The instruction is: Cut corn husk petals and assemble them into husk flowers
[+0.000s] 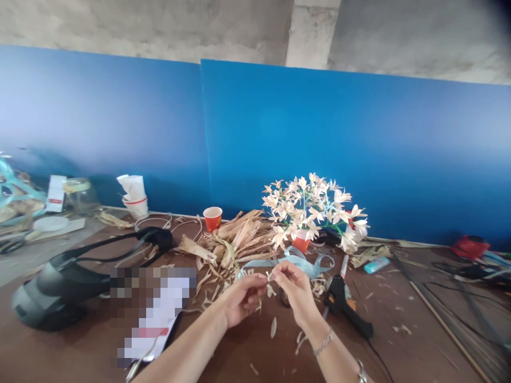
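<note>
My left hand (245, 298) and my right hand (293, 287) meet over the table, their fingertips pinching a small pale husk flower (270, 290) between them. Its thin petals hang just below the fingers, and much of it is hidden by them. Right behind my hands lies a loop of light blue ribbon (307, 261). Beyond that, a bunch of cream husk flowers (309, 205) on green stems stands in a red paper cup (301, 242). To the right of my right hand lies a black glue gun (345, 306) with its cord trailing toward me.
Dried corn husks (247, 231) are heaped behind my left hand, near another red paper cup (213, 219). A dark headset (51, 292) and a blurred-out pale object (159, 314) lie at the left. A light blue tube (376, 265) is at the right. A blue partition (339, 122) backs the table.
</note>
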A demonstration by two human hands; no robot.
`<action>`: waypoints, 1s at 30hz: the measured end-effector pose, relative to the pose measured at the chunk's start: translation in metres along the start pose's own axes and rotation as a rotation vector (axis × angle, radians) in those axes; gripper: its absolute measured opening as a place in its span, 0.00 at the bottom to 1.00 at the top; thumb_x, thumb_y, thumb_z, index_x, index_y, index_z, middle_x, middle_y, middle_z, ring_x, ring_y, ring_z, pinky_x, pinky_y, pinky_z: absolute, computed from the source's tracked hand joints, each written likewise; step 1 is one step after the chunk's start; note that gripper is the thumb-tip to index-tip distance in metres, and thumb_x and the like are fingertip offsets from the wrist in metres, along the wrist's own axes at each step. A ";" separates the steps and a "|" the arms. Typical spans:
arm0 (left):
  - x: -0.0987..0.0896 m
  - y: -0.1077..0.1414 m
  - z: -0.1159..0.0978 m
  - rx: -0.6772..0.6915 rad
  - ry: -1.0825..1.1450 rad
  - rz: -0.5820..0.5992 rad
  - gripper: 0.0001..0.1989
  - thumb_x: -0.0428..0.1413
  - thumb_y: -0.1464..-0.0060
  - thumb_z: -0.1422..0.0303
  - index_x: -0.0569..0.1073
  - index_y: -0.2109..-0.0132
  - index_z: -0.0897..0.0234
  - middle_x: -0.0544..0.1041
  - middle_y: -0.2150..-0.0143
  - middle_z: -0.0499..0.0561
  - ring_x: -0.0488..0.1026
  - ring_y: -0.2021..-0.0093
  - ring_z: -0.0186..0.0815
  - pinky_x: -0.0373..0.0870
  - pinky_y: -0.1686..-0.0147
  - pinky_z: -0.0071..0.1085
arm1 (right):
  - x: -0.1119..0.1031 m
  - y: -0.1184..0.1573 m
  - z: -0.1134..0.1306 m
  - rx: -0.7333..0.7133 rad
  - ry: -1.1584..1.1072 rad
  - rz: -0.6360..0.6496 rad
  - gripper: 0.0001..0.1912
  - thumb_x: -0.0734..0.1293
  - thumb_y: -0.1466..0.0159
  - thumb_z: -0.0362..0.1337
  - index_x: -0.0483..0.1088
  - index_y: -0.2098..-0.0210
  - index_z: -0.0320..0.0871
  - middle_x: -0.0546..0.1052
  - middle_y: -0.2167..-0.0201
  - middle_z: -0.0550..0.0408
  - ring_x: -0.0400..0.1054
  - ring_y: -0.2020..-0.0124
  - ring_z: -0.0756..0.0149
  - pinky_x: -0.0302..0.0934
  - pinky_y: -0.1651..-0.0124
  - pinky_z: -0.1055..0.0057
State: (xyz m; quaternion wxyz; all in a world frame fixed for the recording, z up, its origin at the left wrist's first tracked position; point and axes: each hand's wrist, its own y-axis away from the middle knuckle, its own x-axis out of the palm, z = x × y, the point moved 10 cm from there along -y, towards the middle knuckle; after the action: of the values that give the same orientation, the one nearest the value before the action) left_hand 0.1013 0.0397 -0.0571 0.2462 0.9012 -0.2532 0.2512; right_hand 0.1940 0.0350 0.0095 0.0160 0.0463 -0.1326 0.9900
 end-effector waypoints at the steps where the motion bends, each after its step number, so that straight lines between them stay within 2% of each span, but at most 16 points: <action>1: -0.001 0.000 -0.001 0.013 0.001 -0.013 0.10 0.59 0.60 0.69 0.64 0.72 0.65 0.62 0.82 0.40 0.48 0.88 0.17 0.34 0.87 0.19 | -0.002 0.000 -0.002 0.009 0.009 -0.015 0.11 0.67 0.44 0.41 0.66 0.76 0.41 0.65 0.80 0.60 0.53 0.78 0.73 0.49 0.74 0.75; 6: 0.001 0.001 -0.015 0.157 -0.056 -0.023 0.14 0.62 0.60 0.66 0.64 0.70 0.65 0.64 0.81 0.40 0.51 0.87 0.18 0.39 0.86 0.18 | -0.012 -0.003 -0.008 0.021 0.041 -0.105 0.12 0.67 0.45 0.42 0.67 0.77 0.41 0.66 0.80 0.59 0.55 0.77 0.72 0.50 0.73 0.74; 9: 0.001 0.004 -0.026 0.291 -0.161 -0.064 0.14 0.62 0.59 0.65 0.65 0.67 0.63 0.64 0.81 0.40 0.53 0.86 0.20 0.43 0.86 0.19 | -0.017 -0.005 -0.012 0.047 0.018 -0.143 0.12 0.67 0.45 0.43 0.67 0.77 0.41 0.65 0.81 0.60 0.54 0.78 0.72 0.48 0.74 0.74; 12: 0.002 0.010 -0.041 0.488 -0.346 -0.124 0.13 0.61 0.57 0.66 0.68 0.64 0.64 0.64 0.80 0.40 0.56 0.84 0.22 0.49 0.85 0.20 | -0.018 -0.006 -0.016 0.059 -0.011 -0.148 0.12 0.67 0.45 0.43 0.67 0.77 0.40 0.65 0.81 0.60 0.53 0.78 0.73 0.48 0.74 0.74; 15: 0.006 0.019 -0.055 0.674 -0.573 -0.197 0.08 0.58 0.54 0.67 0.72 0.65 0.65 0.68 0.78 0.44 0.61 0.81 0.26 0.57 0.80 0.23 | -0.018 -0.006 -0.018 0.065 -0.022 -0.151 0.13 0.67 0.45 0.43 0.67 0.78 0.40 0.65 0.81 0.61 0.53 0.79 0.73 0.48 0.74 0.74; 18: 0.009 0.026 -0.063 0.778 -0.718 -0.259 0.06 0.56 0.52 0.69 0.76 0.67 0.65 0.75 0.72 0.50 0.67 0.74 0.32 0.62 0.73 0.26 | -0.017 -0.005 -0.016 0.064 -0.029 -0.151 0.12 0.67 0.45 0.43 0.67 0.78 0.40 0.65 0.81 0.60 0.54 0.78 0.72 0.49 0.74 0.74; 22: 0.007 0.025 -0.062 0.752 -0.747 -0.314 0.06 0.57 0.54 0.68 0.77 0.67 0.65 0.76 0.72 0.52 0.67 0.74 0.33 0.62 0.73 0.27 | -0.015 -0.005 -0.011 0.042 -0.035 -0.142 0.09 0.67 0.46 0.40 0.69 0.77 0.41 0.66 0.81 0.59 0.56 0.77 0.71 0.50 0.73 0.74; 27: 0.001 0.022 -0.059 0.698 -0.649 -0.331 0.06 0.61 0.59 0.68 0.77 0.70 0.66 0.71 0.80 0.48 0.62 0.80 0.30 0.58 0.78 0.25 | -0.016 -0.004 -0.010 0.051 -0.012 -0.156 0.12 0.67 0.46 0.43 0.68 0.77 0.41 0.66 0.81 0.59 0.56 0.77 0.70 0.51 0.74 0.73; 30: -0.001 0.019 -0.056 0.664 -0.629 -0.334 0.07 0.61 0.59 0.68 0.76 0.70 0.66 0.69 0.81 0.46 0.62 0.80 0.29 0.58 0.79 0.25 | -0.016 -0.004 -0.011 0.050 -0.004 -0.151 0.13 0.67 0.46 0.44 0.67 0.78 0.41 0.65 0.81 0.60 0.56 0.78 0.71 0.50 0.74 0.73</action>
State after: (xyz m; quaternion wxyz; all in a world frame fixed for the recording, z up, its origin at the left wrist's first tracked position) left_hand 0.0713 0.0578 -0.0089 -0.1061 0.9916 -0.0735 -0.0093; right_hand 0.2087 0.0412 -0.0017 0.0892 0.0586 -0.1040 0.9888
